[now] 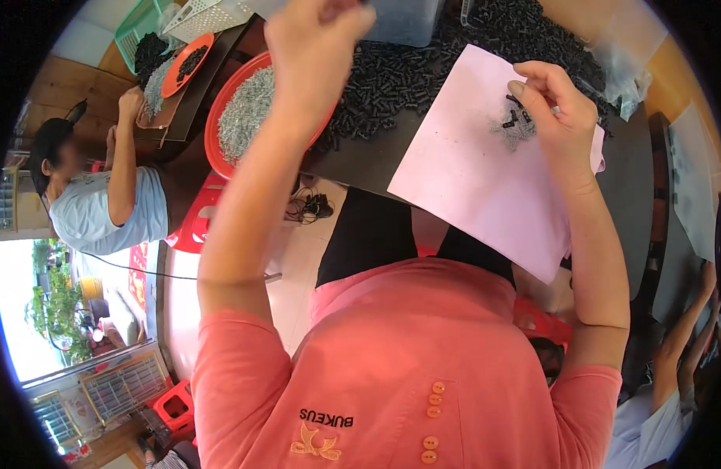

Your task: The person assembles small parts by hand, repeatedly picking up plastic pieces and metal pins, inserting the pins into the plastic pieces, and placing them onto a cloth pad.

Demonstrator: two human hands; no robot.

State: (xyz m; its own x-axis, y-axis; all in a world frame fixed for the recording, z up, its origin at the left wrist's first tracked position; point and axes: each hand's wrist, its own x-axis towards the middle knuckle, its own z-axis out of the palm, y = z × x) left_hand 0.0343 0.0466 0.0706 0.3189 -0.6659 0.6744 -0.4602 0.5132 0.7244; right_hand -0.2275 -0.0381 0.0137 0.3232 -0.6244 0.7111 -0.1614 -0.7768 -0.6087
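My left hand [317, 47] is raised at the top edge, past the red bowl. Its fingers are blurred and partly cut off; a dark bit shows beside them, but I cannot tell whether they grip it. Over a pink cloth [462, 156] my right hand [559, 105] is curled, with thumb and index finger close together. Whatever may be between those fingertips is too small to make out. Just under them, a little pile of fine silvery springs [515, 134] lies on the cloth with a few small black plastic parts [510, 123].
A red bowl [213, 129] full of small silvery pieces stands at left. Black parts [384, 86] cover much of the dark table [360, 160], with a clear bin [403, 23] behind. Another person [102, 199] works at left beside an orange plate [171, 82]; someone's arm [677, 344] shows at right.
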